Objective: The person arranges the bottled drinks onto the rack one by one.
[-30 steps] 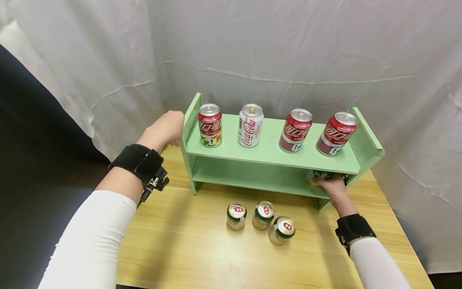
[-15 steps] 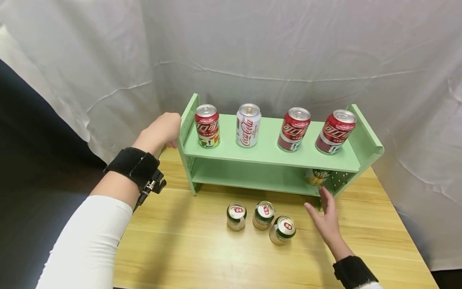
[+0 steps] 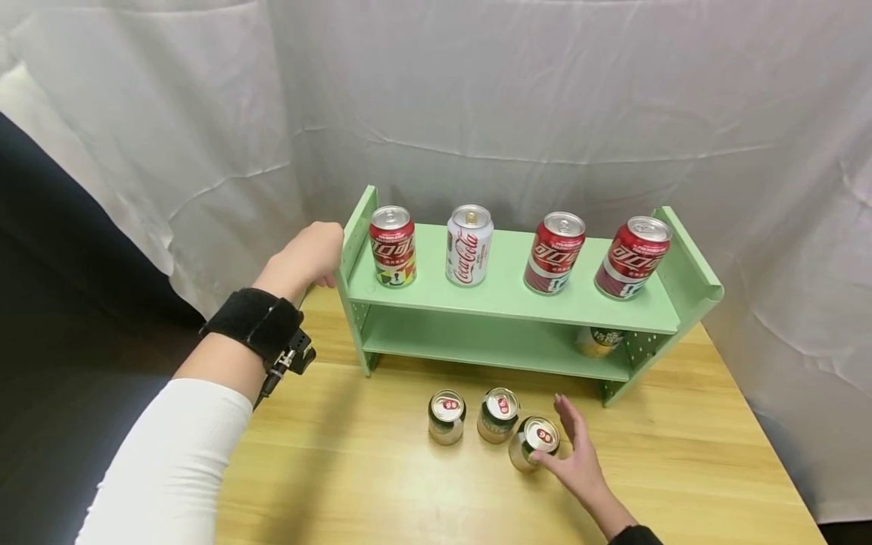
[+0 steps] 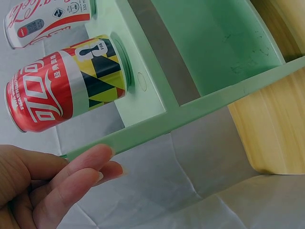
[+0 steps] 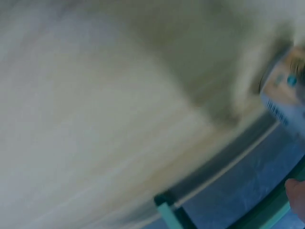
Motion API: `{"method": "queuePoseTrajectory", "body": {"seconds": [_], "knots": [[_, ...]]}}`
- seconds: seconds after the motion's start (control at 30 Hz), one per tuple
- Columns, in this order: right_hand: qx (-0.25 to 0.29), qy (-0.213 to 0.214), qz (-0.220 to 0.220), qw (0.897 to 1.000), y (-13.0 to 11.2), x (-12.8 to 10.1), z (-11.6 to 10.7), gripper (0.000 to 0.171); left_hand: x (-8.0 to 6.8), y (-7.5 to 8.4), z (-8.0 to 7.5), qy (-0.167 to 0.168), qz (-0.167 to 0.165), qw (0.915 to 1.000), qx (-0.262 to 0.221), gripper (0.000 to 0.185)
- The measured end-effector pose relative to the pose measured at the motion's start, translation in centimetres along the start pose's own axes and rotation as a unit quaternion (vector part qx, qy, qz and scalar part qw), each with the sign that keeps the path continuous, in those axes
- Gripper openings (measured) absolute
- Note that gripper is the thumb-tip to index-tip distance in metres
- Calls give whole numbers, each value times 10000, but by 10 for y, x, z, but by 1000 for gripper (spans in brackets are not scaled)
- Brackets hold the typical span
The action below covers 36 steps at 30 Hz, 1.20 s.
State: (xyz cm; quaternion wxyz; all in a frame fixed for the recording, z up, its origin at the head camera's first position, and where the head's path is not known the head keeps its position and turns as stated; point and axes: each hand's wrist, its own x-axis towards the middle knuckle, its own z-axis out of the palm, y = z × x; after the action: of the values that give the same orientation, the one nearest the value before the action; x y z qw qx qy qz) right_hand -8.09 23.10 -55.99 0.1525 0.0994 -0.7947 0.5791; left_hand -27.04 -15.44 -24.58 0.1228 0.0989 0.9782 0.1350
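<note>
At the left of the head view, my left hand [image 3: 309, 253] holds the upper edge of the side panel of a green two-tier shelf [image 3: 504, 284]. In the left wrist view its thumb and fingers [image 4: 71, 191] meet at that panel's end. My right hand [image 3: 579, 465] is spread around the rightmost of three dark-and-gold cans, thumb right at this can [image 3: 540, 435] and fingers beyond its far right side. Left of it stand a middle can [image 3: 499, 409] and a left can [image 3: 446, 412]. The right wrist view is blurred, with a can [image 5: 283, 90] at its right edge.
Three red cola cans, the leftmost [image 3: 393, 246] among them, and one white cola can [image 3: 470, 246] stand on the top tier. A dark-and-gold can [image 3: 599, 342] stands at the lower tier's right end. The wooden table [image 3: 381, 484] meets a grey curtain [image 3: 477, 91] behind.
My right hand has let go of the can on the lower tier, drawn back, and moved left and down to the rightmost can on the table. My left hand stays at the panel.
</note>
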Motion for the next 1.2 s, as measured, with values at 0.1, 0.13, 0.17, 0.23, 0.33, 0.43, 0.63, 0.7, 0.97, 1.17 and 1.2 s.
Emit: {"method": "queuePoseTrajectory", "body": {"seconds": [0.1, 0.13, 0.17, 0.23, 0.33, 0.43, 0.63, 0.7, 0.97, 1.17, 1.2], "knots": [[-91, 24, 156, 9998, 1, -6, 10, 112, -1, 1, 0, -11, -11, 10000, -20, 26], [-160, 30, 162, 9997, 0, -8, 13, 114, -1, 2, 0, -13, -24, 10000, -34, 26], [-239, 53, 181, 9995, 0, -9, 15, 115, -2, 2, -1, -22, -41, 10000, -46, 26], [-376, 93, 120, 9992, -1, -11, 19, 117, -2, 3, -1, -34, -45, 10000, -44, 26], [-473, 190, 33, 9987, -9, -12, 22, 116, -1, 3, 0, -34, -31, 10000, -46, 25], [-512, 235, 40, 9984, -16, -12, 23, 115, -2, 3, 0, -26, -7, 10000, -43, 23], [-639, 186, 356, 9971, 2, -17, 25, 118, -3, 1, 0, -2, 57, 10000, 23, 21], [-727, 205, 598, 9954, 10, -19, 25, 119, -3, 1, 1, 20, 83, 10000, 13, 22], [-1118, 410, 1580, 9802, 19, -21, 28, 104, -3, -1, 5, 71, 127, 9999, -87, 24], [-1317, 525, 1696, 9753, 20, -20, 31, 95, -3, -2, 4, 86, 117, 9999, -83, 22], [-1364, 577, 1641, 9753, 20, -20, 32, 94, -3, -2, 4, 98, 110, 9999, -83, 21]]}}
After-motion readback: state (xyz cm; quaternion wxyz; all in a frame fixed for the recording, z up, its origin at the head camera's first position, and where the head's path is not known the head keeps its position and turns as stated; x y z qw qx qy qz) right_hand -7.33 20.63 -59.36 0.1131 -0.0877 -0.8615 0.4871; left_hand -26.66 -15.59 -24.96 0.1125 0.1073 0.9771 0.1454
